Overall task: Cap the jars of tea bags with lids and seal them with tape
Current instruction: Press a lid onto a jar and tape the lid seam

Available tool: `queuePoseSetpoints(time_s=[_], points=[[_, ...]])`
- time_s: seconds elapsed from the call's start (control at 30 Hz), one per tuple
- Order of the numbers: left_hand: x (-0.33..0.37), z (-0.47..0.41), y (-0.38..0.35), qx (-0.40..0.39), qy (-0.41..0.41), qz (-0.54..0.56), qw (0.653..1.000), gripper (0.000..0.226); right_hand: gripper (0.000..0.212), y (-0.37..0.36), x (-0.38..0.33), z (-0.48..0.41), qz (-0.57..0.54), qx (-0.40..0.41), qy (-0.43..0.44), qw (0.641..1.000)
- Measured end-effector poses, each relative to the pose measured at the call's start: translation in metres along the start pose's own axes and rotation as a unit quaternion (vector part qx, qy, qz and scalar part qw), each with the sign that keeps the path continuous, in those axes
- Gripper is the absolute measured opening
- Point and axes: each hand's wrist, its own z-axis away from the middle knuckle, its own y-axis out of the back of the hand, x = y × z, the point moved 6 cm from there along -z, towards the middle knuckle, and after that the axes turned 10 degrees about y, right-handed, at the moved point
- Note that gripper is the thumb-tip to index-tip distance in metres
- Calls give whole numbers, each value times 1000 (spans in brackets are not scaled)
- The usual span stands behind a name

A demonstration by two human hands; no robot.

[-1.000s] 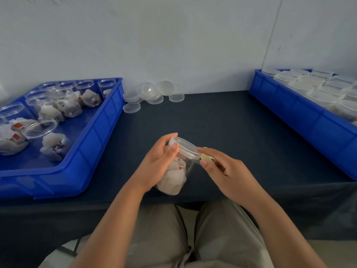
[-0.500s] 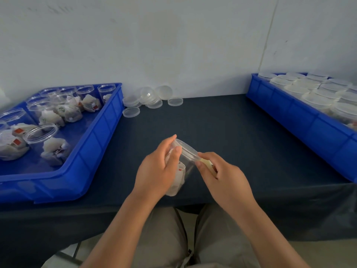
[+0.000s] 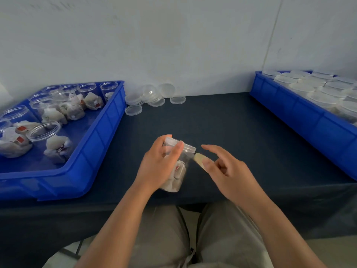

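We see the L hand [image 3: 158, 167] wrapped round the tea-bag jar [image 3: 178, 175] from the side, thumb up across the rim of its lid [image 3: 185, 147], other fingers curled behind. The jar's tilted, lid end up-right, over the near edge of the tabletop [image 3: 222, 122]. The R hand [image 3: 229, 173] sits just right of the jar: index finger straight & lifted, other fingers curled, thumb pinching the end of a tape strip [image 3: 199, 159] whose other end meets the jar's neck.

Counts: 1 jar in hand, 1 lid on it, 1 tape strip. Far left of the jar is a blue bin [image 3: 92, 151] w/ approx 9 open jars [image 3: 43, 129] of tea bags; they overlap & the frame cuts the bin, so we can't fix the no. Beyond the jar, by the wall, are approx 6 loose lids [image 3: 133, 110]. Far right of the jar is a 2nd blue bin [image 3: 301, 117] w/ a dozen or so capped jars [image 3: 318, 97], also cut off.

Vs 0.5 s ago: the R hand was pressed to the jar's neck; now it's apart, index raised, tape showing between. The L hand's grip is unchanged.
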Motion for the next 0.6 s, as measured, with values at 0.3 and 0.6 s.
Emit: queuePoseSetpoints(time_s=[0.3, 0.6], points=[[-2, -1, 6, -70, -31, 38, 996, 65, 54, 7, 16, -3, 88, -20, 0, 996], [-12, 0, -24, -239, 22, 181, 954, 72, 50, 5, 2, -2, 67, -1, 24, 997]])
